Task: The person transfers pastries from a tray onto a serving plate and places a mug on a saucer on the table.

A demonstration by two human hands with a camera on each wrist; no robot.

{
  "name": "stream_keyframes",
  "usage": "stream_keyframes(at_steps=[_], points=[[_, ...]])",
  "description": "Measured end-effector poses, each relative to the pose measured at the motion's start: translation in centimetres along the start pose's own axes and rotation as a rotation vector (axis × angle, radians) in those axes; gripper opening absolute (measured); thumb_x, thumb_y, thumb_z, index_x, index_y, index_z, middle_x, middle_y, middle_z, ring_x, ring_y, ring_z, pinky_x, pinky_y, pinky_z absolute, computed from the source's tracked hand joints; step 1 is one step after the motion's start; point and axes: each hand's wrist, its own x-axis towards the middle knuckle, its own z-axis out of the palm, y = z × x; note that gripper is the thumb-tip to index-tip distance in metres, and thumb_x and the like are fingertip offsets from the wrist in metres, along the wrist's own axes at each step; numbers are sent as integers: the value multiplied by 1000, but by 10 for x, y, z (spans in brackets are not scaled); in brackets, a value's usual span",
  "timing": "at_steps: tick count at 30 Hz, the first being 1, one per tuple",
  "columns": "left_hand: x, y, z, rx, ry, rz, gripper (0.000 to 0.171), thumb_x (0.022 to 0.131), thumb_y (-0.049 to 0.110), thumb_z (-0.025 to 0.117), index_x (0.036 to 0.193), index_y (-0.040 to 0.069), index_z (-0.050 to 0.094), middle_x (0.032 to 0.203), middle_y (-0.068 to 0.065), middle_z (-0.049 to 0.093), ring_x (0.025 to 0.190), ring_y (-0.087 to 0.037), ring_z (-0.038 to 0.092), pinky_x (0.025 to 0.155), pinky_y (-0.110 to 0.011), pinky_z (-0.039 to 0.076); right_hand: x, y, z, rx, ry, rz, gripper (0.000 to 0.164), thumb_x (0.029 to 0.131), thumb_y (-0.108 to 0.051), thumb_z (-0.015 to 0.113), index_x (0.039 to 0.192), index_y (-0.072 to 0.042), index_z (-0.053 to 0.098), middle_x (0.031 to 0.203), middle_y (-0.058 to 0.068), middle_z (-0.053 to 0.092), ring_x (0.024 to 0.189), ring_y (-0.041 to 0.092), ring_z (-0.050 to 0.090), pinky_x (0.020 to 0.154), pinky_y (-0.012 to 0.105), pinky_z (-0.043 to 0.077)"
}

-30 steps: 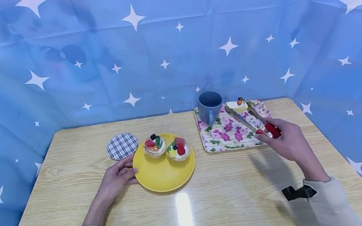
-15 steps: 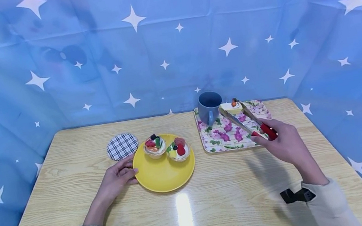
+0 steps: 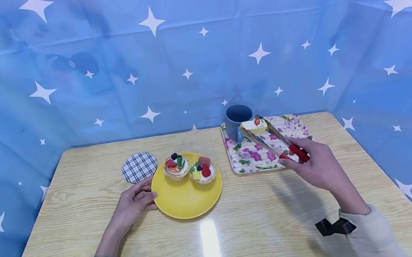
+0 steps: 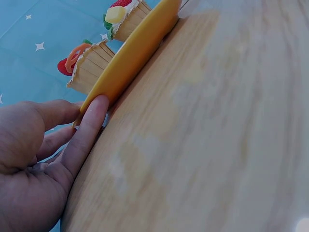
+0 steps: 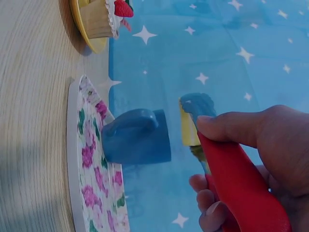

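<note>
My left hand (image 3: 133,205) pinches the left rim of a yellow plate (image 3: 185,202), with finger and thumb on either side of the edge in the left wrist view. Two fruit-topped cupcakes, one at the back left (image 3: 175,167) and one at the right (image 3: 202,171), stand on that plate. In my right hand (image 3: 316,164) are red-handled metal tongs (image 5: 236,183). Their tips hold a yellow cake slice (image 3: 253,127) topped with cream and an orange-red piece. The right wrist view shows the slice raised off the tray, beside the blue mug (image 5: 137,137).
The mug stands on a floral tray (image 3: 254,163) at the back right of the wooden table (image 3: 169,253). A checked round coaster (image 3: 139,167) lies behind my left hand. A blue star-patterned curtain (image 3: 192,49) borders the table's back and sides.
My right hand has moved left with the tongs and the cake slice, which now appears in front of the mug's right side. The left hand and plate have stayed put.
</note>
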Motion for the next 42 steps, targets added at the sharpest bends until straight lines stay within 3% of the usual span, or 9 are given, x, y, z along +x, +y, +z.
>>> stream_keyframes(at_steps=[6, 21, 29, 35, 42], points=[[-1, 1, 0, -6, -9, 4, 61, 100, 9, 66, 156, 9, 42, 127, -24, 55, 99, -10, 71, 85, -33, 67, -3, -6, 3, -1, 2, -22, 63, 92, -36, 77, 144, -4, 59, 97, 15, 65, 72, 21, 46, 52, 26, 37], [2, -1, 0, 17, -1, -17, 61, 101, 11, 65, 157, 13, 42, 129, -21, 56, 102, -11, 71, 86, -34, 67, -5, -20, 22, 21, -18, -90, 58, 89, -31, 81, 139, -6, 64, 82, 8, 57, 65, 18, 41, 49, 25, 32], [2, -1, 0, 24, 10, -18, 60, 101, 9, 64, 156, 14, 44, 129, -21, 56, 101, -10, 71, 85, -34, 67, -5, -25, 31, 25, -55, -113, 60, 90, -31, 81, 142, -9, 61, 103, 13, 68, 71, 19, 47, 52, 24, 36], [2, -1, 0, 25, 12, -28, 60, 101, 9, 64, 156, 14, 44, 129, -20, 56, 101, -10, 71, 85, -34, 67, -4, -30, 37, 10, -56, -152, 59, 89, -31, 82, 142, -11, 62, 89, 8, 62, 68, 17, 43, 52, 25, 33], [2, -1, 0, 8, -8, -10, 61, 101, 11, 65, 157, 12, 42, 130, -22, 55, 102, -11, 71, 86, -35, 67, -4, -37, 42, 10, -74, -184, 61, 89, -29, 82, 143, -12, 61, 93, 6, 65, 69, 15, 44, 54, 25, 33]])
